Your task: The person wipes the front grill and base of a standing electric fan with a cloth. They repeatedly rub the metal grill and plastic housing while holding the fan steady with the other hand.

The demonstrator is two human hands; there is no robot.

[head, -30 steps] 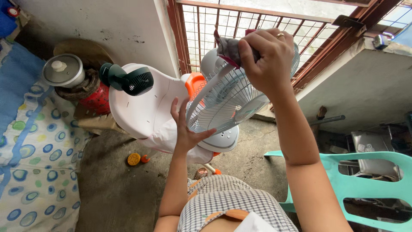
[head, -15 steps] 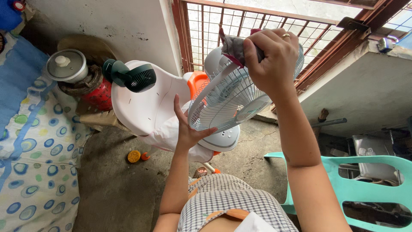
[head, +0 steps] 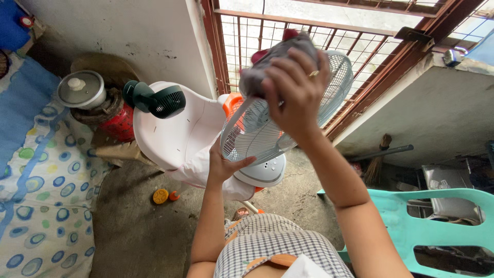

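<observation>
1. Two bare hands raised on a round white wire fan grille [head: 267, 131], held tilted in the air in front of a red-brown window grate [head: 360, 46].
2. Right hand [head: 296, 95] up high at the grille's upper part, fingers [head: 280, 85] curled down and closed over a grey cloth [head: 278, 56] pressed against the wires; ring visible on one finger.
3. Left hand [head: 224, 164] lower down, at the grille's bottom left rim, palm open toward the wires, thumb hooked along the rim, fingers spread behind the mesh rather than clenched.
4. Just below the left fingers: a white rounded fan base [head: 262, 172], close under the grille's lower edge.
5. Left of the left fingers and behind the grille: a white moulded seat [head: 180, 139] with an orange part [head: 234, 103] showing at its top right.
6. Further left of both hands: a small dark green fan [head: 157, 100] perched at the seat's upper edge, and beyond it a lidded metal pot [head: 82, 90] sitting on a red container [head: 121, 123].
7. Below and to the left of the left fingers, on the concrete floor [head: 139, 231]: a small orange toy piece [head: 162, 195].
8. Far left: a sheet with blue and green circles [head: 36, 195].
9. Below and to the right of the right arm: a teal plastic chair [head: 437, 231]; a broom [head: 378, 159] leaning near the wall beyond it.
10. Directly under both arms: checked fabric [head: 272, 242] of the person's clothing.
</observation>
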